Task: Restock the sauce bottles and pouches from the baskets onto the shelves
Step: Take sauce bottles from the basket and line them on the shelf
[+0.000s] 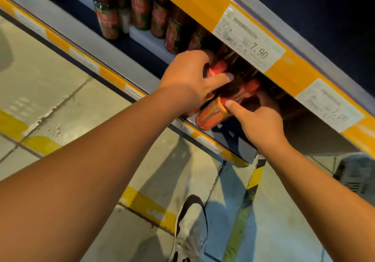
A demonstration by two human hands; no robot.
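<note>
two red sauce bottles are being set into the gap under the upper shelf edge (253,44), at the near end of a row of bottles (140,12) already standing further along. the left hand (186,79) is curled over the top of one bottle (218,69), its red cap showing between the fingers, so that the bottle can be steered upright from above. the right hand (261,122) is wrapped round the side of a second bottle (215,113), thumb laid along the label; this bottle is tilted, its base lifted toward the camera over the front lip of the lower shelf (205,140), which is judged to be how it is slid in under the low overhang before being stood up. both bottles are kept close together, presumably so the row is closed without a gap.

much is hidden. the fingers of the right hand are lost behind the bottle and in shadow, and the back of the shelf is dark, so it cannot be told how many bottles stand there. the labels are blurred. a price tag (249,38) can be read in part only. a dark basket (355,176) is cut off at the right edge, and its contents cannot be seen. a shoe (190,227) is seen on the floor below.
</note>
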